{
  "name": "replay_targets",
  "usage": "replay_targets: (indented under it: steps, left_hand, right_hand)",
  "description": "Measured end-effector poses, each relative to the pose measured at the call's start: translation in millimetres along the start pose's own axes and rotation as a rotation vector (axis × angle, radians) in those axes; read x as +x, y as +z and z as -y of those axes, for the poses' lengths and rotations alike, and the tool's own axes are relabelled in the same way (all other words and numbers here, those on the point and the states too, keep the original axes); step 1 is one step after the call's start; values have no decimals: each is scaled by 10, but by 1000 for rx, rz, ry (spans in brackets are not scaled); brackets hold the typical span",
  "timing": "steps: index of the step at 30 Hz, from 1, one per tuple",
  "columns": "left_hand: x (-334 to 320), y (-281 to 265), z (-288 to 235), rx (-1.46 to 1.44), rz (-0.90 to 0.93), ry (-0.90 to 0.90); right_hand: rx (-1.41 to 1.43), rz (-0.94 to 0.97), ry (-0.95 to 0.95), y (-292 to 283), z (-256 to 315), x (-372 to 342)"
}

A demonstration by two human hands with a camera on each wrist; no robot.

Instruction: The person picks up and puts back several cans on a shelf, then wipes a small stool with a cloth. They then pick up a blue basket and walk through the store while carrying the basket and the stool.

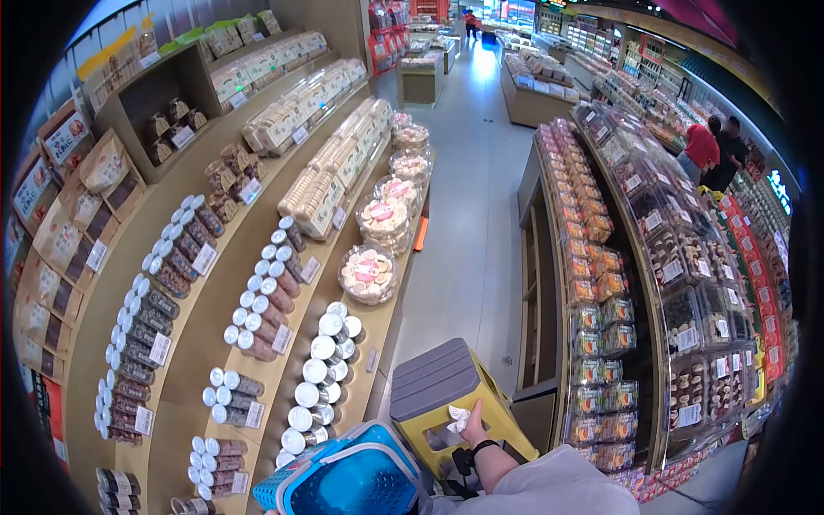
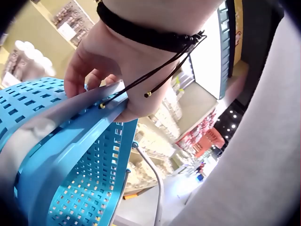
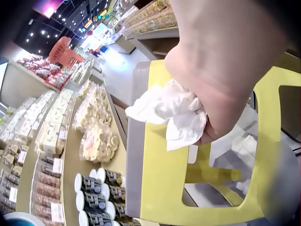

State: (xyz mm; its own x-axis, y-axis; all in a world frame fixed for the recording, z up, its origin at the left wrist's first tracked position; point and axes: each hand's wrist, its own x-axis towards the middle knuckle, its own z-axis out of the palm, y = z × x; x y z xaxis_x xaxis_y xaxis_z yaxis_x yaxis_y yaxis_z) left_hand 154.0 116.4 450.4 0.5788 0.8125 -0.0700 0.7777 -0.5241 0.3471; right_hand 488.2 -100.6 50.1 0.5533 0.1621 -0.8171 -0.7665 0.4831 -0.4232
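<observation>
My left hand [image 2: 136, 84] grips the rim of a blue plastic shopping basket [image 2: 28, 101], its fingers curled over the edge and the grey handle lying along it. The basket's perforated inside shows in the head view at bottom centre. A crumpled white tissue [image 3: 169, 110] is held in my right hand [image 1: 477, 422]. This hand lies against the yellow side of a step stool [image 3: 157, 179], close to its cut-out; most of its fingers are hidden. In the head view the stool's grey top [image 1: 438, 378] tilts, just ahead of the basket.
Tiered shelves on the left carry white-lidded jars [image 1: 314, 371], biscuit packs [image 1: 330, 180] and round clear tubs [image 1: 368, 273]. A display of boxed snacks [image 1: 601, 403] flanks the right. Between them a grey aisle floor [image 1: 472, 215] runs ahead. Two people [image 1: 702, 150] stand far right.
</observation>
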Motion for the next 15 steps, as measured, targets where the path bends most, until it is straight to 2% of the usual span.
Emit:
replay_targets:
  steps: [2, 4, 7, 12, 13, 14, 15]
  left_hand:
    - [242, -147, -105, -2, -10, 66]
    - [548, -453, -573, -76, 222, -32]
    - [884, -417, -934, -6, 198, 108]
    - [1471, -142, -1637, 65, 204, 234]
    - [1533, -34, -1731, 74, 195, 255]
    - [1606, 71, -1839, 98, 137, 299]
    - [1733, 36, -2179, 122, 73, 355]
  right_hand:
    - [6, 15, -17, 79, 196, -107]
    - [83, -77, -29, 154, 412, -129]
    - [29, -44, -20, 339, 803, -438]
    - [60, -48, -22, 283, 1050, 128]
    - [43, 15, 16, 319, 1144, 309]
    - [32, 81, 48, 408, 1302, 481]
    - [70, 96, 28, 556, 1527, 607]
